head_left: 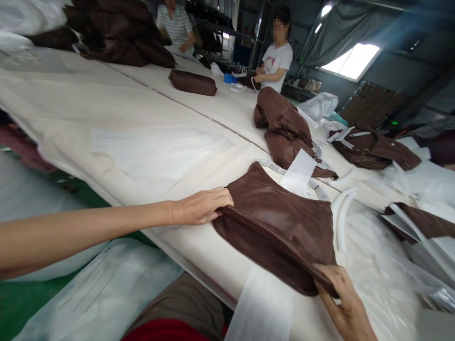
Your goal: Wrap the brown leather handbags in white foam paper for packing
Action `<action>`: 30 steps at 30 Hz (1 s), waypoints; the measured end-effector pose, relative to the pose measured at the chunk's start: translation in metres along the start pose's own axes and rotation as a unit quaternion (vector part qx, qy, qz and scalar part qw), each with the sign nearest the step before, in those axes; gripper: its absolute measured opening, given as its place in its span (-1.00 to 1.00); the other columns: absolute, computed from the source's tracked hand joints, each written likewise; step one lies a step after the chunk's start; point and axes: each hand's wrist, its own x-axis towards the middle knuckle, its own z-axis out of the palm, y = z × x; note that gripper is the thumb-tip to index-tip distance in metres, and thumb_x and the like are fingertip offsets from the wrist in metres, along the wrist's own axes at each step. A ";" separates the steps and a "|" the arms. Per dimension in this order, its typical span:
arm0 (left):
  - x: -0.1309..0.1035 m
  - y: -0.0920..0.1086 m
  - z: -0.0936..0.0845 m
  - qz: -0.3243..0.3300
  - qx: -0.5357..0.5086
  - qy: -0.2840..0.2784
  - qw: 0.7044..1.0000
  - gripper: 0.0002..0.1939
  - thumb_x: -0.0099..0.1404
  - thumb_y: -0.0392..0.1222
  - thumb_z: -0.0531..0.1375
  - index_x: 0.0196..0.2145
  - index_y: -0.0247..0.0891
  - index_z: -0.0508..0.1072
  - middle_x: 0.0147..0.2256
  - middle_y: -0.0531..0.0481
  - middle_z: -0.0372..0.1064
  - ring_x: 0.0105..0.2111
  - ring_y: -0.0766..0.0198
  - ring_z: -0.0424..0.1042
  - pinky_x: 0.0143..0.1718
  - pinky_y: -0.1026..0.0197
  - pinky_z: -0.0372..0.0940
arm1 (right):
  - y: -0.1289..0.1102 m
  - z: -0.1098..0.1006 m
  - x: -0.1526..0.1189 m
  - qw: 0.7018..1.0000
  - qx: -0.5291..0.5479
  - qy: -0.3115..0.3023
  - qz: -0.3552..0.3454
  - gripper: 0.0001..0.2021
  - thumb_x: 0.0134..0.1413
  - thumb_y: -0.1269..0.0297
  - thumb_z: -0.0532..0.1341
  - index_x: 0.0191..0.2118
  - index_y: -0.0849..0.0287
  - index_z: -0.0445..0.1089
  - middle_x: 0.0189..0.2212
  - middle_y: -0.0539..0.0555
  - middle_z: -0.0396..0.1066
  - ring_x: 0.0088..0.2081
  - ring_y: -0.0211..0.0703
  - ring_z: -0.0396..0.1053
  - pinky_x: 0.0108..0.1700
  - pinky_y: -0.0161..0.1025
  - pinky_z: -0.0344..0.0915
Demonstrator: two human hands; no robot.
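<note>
Brown leather makes up the folded garment [277, 227], which lies flat on the cream cloth-covered table [142, 118] near its front edge, stretched between both hands. At its upper left corner the left hand [201, 207] lies palm down with the arm reaching out straight from the left, fingers curled over the corner and pinching the fold. At the lower right corner the right hand [343, 296] comes up from below, wrist bent, fingers closed on the garment's edge. Just beyond the grips, a white paper tag [298, 173] rests on the garment's far edge beside white straps [341, 213]. Farther off lie another brown jacket [286, 130] and a rolled brown bundle [192, 82]. Two people [275, 59] work well apart at the table's far end.
</note>
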 end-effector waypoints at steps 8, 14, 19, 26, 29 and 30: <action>-0.006 -0.023 0.013 0.079 0.080 0.089 0.990 -0.70 0.41 -0.32 -0.01 -0.06 -0.14 0.47 -0.25 -0.04 0.41 -0.28 0.23 0.39 -0.28 0.26 0.32 | -0.013 -0.001 0.006 0.997 0.006 0.053 0.048 -0.50 0.26 0.55 0.04 0.24 0.00 0.28 -0.22 0.09 0.29 -0.20 -0.19 0.38 -0.17 -0.23 0.44; -0.020 -0.029 0.024 0.084 0.127 0.075 0.985 -0.65 0.41 -0.30 0.00 -0.04 -0.04 0.52 -0.27 -0.03 0.47 -0.27 0.21 0.44 -0.22 0.25 0.34 | -0.014 0.000 0.006 0.996 -0.075 0.045 -0.030 -0.37 0.25 0.63 0.01 0.29 -0.19 0.22 -0.25 0.06 0.27 -0.22 -0.22 0.32 -0.15 -0.26 0.39; -0.002 -0.009 -0.009 0.059 0.060 -0.057 0.995 -0.55 0.36 -0.40 -0.09 0.02 -0.19 0.49 0.06 -0.11 0.42 0.03 0.19 0.38 0.05 0.19 0.30 | -0.010 -0.006 0.011 0.992 -0.102 -0.022 -0.067 -0.35 0.25 0.63 -0.02 0.30 -0.23 0.20 -0.09 0.12 0.32 -0.15 -0.18 0.33 -0.10 -0.23 0.39; 0.094 0.033 -0.013 -0.115 0.188 -0.176 0.959 -0.54 0.43 0.13 0.04 -0.39 -0.26 0.48 -0.42 -0.10 0.48 -0.38 0.13 0.47 -0.35 0.18 0.32 | -0.006 -0.012 0.016 0.987 -0.115 -0.053 -0.100 -0.37 0.27 0.61 -0.04 0.27 -0.22 0.25 -0.06 0.12 0.34 -0.14 -0.18 0.33 -0.08 -0.24 0.39; 0.123 0.041 0.017 -0.015 0.162 -0.088 0.983 -0.57 0.41 0.11 0.10 0.03 -0.27 0.44 0.02 -0.24 0.43 0.03 0.00 0.40 0.01 0.02 0.31 | -0.005 -0.008 0.017 0.987 -0.111 -0.049 -0.107 -0.42 0.30 0.57 -0.04 0.27 -0.18 0.27 -0.06 0.13 0.34 -0.10 -0.15 0.33 -0.07 -0.23 0.39; 0.126 0.041 0.028 0.021 0.141 -0.082 0.986 -0.53 0.42 0.09 0.09 0.16 -0.21 0.35 0.17 -0.23 0.32 0.17 -0.04 0.28 0.16 -0.08 0.20 | -0.005 -0.006 0.016 0.987 -0.110 -0.049 -0.105 -0.43 0.31 0.55 -0.04 0.27 -0.18 0.27 -0.05 0.13 0.34 -0.09 -0.14 0.33 -0.06 -0.22 0.39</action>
